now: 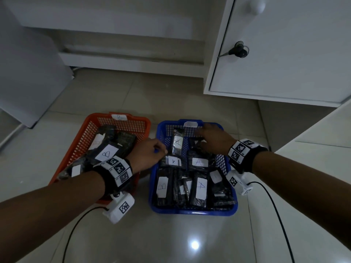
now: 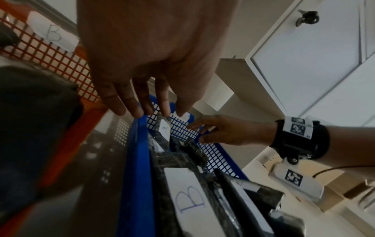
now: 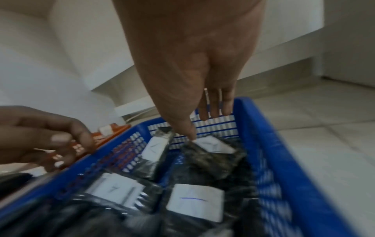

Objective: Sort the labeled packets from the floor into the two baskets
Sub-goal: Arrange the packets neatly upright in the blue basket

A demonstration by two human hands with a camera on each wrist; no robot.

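Right-hand fingers [image 3: 205,112] extended, close together, over far end of blue basket [image 1: 193,211]; thumb tip touching black packet [image 3: 215,154] at far wall. Left hand [image 1: 150,154] at basket's left rim, fingers loosely curled, nothing visibly held. Labeled packets [image 1: 199,188] fill blue basket, frame centre; orange basket [image 1: 121,120] left, holding B-labeled packet [image 1: 106,153]. Tiled floor [image 1: 190,243] beneath.
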